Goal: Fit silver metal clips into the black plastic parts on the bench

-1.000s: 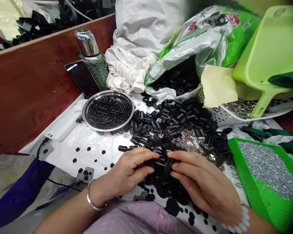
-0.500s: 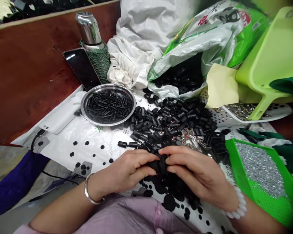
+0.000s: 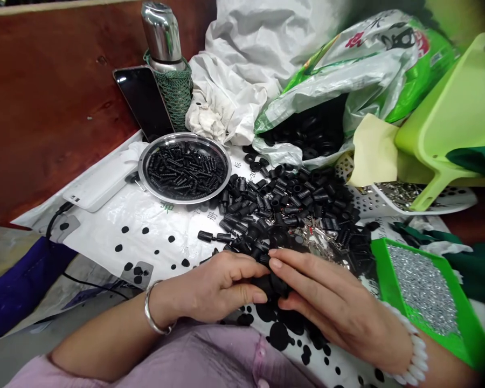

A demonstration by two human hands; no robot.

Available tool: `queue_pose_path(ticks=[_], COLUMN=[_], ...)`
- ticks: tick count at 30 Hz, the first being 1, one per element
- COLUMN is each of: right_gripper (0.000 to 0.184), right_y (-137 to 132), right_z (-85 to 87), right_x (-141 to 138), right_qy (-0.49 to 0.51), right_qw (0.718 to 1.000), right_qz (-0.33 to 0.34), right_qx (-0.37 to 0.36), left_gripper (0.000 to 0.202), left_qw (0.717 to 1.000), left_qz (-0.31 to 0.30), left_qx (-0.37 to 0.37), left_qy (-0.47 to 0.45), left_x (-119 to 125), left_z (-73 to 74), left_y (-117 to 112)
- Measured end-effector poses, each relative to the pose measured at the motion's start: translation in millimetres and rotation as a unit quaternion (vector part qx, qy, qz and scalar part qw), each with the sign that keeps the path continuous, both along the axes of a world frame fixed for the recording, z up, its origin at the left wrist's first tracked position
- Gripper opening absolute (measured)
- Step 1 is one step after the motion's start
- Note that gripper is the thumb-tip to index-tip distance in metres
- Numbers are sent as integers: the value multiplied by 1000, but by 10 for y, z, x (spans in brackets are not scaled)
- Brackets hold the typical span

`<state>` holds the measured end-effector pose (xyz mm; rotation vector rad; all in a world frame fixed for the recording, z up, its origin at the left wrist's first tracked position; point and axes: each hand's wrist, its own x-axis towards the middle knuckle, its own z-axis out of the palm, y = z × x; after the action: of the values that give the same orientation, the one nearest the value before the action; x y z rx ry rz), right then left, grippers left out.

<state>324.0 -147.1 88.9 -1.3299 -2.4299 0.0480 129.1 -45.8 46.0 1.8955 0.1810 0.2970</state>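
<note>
Low in the middle of the head view, both hands meet around a small black plastic part (image 3: 272, 284), partly covered by fingers. My left hand (image 3: 222, 283) pinches it from the left between thumb and fingers. From the right, my right hand (image 3: 327, 296) presses on it with straight fingers on top and the thumb below. Just beyond the fingertips lies a heap of black plastic sleeves (image 3: 295, 199), with small metal pins (image 3: 317, 240) among them. A round steel dish (image 3: 143, 186) of black springs (image 3: 186, 170) stands at the left of the heap.
A bag (image 3: 307, 116) holding black rings lies open behind the heap. To the right are a green tray (image 3: 383, 269) of small silvery pieces, a white basket (image 3: 367, 203) and a lime dustpan (image 3: 440, 118). A phone (image 3: 143, 102) leans on a flask (image 3: 161, 35) at back left.
My right hand's fingers have straightened and spread flatter over the black part. My left hand keeps its pinch. The camera view has shifted slightly.
</note>
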Motion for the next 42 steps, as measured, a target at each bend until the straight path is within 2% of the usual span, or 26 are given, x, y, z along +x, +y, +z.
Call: queue_pose_path(ticks=[2, 4, 7, 10, 13, 15, 17, 21, 23, 25, 27, 29, 34, 37, 39, 42], right_gripper=[34, 33, 33, 35, 38, 38, 38, 38, 37, 37, 39, 41, 54, 66, 59, 40], right_y=[-8, -25, -48, -54, -49, -53, -63, -79, -73, -58, -37, -14, 2, -50, -96, -146], right_z=[-17, -40, -88, -132, -140, -125, -103, -54, -38, -33, -32, -22, 29, -21, -102, -239], right_x=[1, 1, -16, -50, -64, -56, -45, -29, -22, -12, 0, 9, 19, 18, -5, -110], right_qy=[4, 10, 11, 0, 16, 28, 15, 7, 31, 63, 89, 97, 102, 155, 223, 314], right_qw=[1000, 1000, 1000, 998, 998, 998, 999, 999, 997, 994, 992, 992, 994, 985, 967, 934], right_qz=[5, 8, -7, -50, -63, -52, -32, 30, 41, 34, 23, 15, -10, -70, -120, -161], right_qx=[-2, -8, 1, 34, 18, -13, -29, -40, -57, -78, -90, -83, -37, -29, -39, -59], left_gripper=[20, 21, 18, 18, 21, 21, 19, 17, 20, 23, 24, 22, 20, 23, 25, 27], left_qw=[1000, 1000, 992, 965, 949, 958, 975, 1000, 989, 963, 943, 941, 951, 954, 956, 963], left_qz=[-15, -8, 37, 105, 142, 123, 82, -11, -41, -50, -40, -14, 67, 102, 125, 156], left_qx=[-10, 15, 122, 241, 281, 259, 205, -2, -140, -258, -322, -334, -294, -264, -236, -140], left_qy=[-1, -6, 2, -2, -24, -16, -1, -3, 19, 55, 69, 51, -59, -95, -118, -168], left_x=[2, 7, 29, 63, 81, 74, 54, 4, -7, -1, 23, 59, 129, 123, 111, 112], left_z=[-15, -35, -74, -123, -146, -131, -101, -46, -36, -36, -42, -51, -91, -112, -114, -111], left_y=[-23, -52, -103, -148, -157, -136, -100, -28, -12, -12, -27, -51, -112, -126, -128, -135])
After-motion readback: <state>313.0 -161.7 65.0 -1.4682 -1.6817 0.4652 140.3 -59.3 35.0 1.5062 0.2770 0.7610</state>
